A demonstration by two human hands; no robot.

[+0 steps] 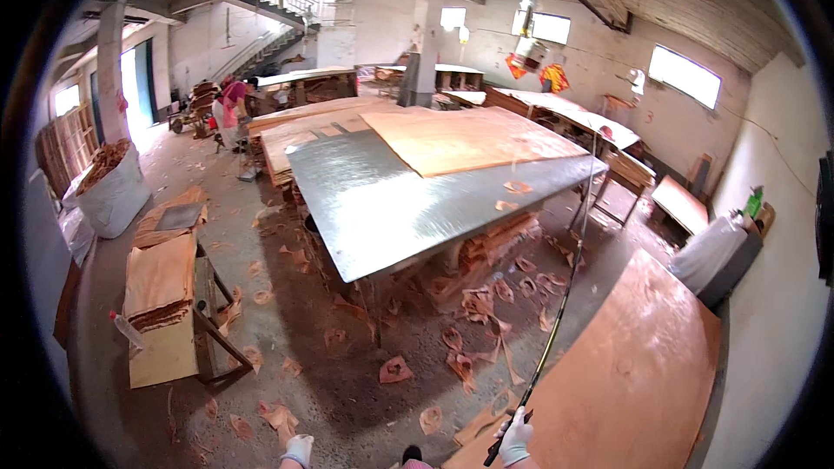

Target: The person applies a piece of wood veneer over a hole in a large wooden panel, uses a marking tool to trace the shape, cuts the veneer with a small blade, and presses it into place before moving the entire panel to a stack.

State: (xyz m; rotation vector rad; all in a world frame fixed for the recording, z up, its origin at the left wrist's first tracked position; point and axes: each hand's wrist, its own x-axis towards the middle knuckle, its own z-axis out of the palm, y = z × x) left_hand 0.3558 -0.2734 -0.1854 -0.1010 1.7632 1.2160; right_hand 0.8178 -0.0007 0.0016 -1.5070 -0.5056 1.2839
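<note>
My right hand [516,439], in a white glove, is closed around the dark handle of a long thin pole [551,340]. The pole slants up and away, its far part crossing the right corner of the metal-topped table [382,200]. A large sheet of wood veneer [473,135] lies over the back of that tabletop, and small veneer scraps rest near its right edge. Low at the left, my left hand [298,449], also gloved, hangs over the floor with its fingers curled and nothing visible in them. Beside my right hand is a broad reddish veneer sheet [621,365].
A low bench with stacked veneer [161,278] and a plastic bottle [126,330] stands left. Torn scraps [395,370] litter the floor. A white sack [113,195] holds more scraps. Another person [233,108] in pink stands farther back, near stacked sheets. A pillar [426,39] rises behind the table.
</note>
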